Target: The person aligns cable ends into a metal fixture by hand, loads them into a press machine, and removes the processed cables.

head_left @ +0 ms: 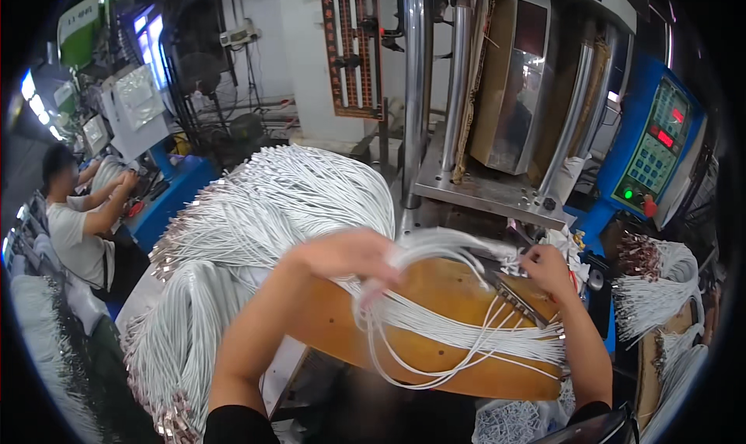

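My left hand (353,259) is over the left part of a curved tan board (334,319), its fingers smeared by motion. Beside these fingers a blurred loop of white cables (443,244) arcs across to the right; whether the hand grips it I cannot tell. My right hand (549,271) is pinched at the cable ends near the press, beyond the board's right part. Between the hands a flat bundle of white cables (458,331) lies along the board, its ends at the right edge. A dark metal strip (514,300) sits above those ends.
Large heaps of white cables (311,183) with metal ends fill the table at left. Ahead stands a press with steel columns (414,78) and a steel plate (486,194). A blue control box (653,133) is at right, near more cables (660,288). A co-worker (81,218) sits far left.
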`<state>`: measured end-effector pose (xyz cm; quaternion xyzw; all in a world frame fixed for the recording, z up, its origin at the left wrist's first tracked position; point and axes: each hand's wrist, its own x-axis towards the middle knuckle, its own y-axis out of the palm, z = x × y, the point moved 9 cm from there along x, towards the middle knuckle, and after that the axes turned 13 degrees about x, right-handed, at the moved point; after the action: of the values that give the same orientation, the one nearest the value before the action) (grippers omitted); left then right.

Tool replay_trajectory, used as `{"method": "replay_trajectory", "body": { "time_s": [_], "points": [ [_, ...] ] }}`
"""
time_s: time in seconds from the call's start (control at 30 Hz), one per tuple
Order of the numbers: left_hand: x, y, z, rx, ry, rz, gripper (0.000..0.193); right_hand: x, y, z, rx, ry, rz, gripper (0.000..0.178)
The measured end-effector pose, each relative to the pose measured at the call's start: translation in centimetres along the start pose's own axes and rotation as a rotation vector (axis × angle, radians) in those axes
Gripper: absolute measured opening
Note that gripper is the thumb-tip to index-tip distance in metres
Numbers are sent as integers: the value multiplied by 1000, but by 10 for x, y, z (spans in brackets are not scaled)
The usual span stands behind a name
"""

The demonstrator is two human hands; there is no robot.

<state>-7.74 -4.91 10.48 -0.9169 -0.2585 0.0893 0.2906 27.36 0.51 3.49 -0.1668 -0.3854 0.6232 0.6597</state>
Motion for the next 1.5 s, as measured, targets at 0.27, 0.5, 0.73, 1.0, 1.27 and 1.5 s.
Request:
{"method": "replay_trajectory", "body": {
  "time_s": [0.27, 0.5, 0.73, 1.0, 1.27, 1.5],
  "points": [
    [-80, -105, 101, 277, -771, -752, 45, -52, -10, 47, -267, -317, -138, 28],
    [77, 33, 24, 379, -14, -399, 39, -122, -15, 27, -18, 198, 428, 25],
    [138, 143, -13, 386, 305, -493, 31, -52, -18, 34, -171, 23, 184, 26],
    [172, 97, -5, 617, 281, -424, 29, 54, 11, -45, 376, -21, -94, 33],
    [193, 41, 50, 726, 172, -535, 29, 124, 40, -90, -167, -116, -17, 44],
    [193, 33, 65, 766, 198, -591, 25, 121, 49, -61, -445, -129, 149, 45]
  ]
}}
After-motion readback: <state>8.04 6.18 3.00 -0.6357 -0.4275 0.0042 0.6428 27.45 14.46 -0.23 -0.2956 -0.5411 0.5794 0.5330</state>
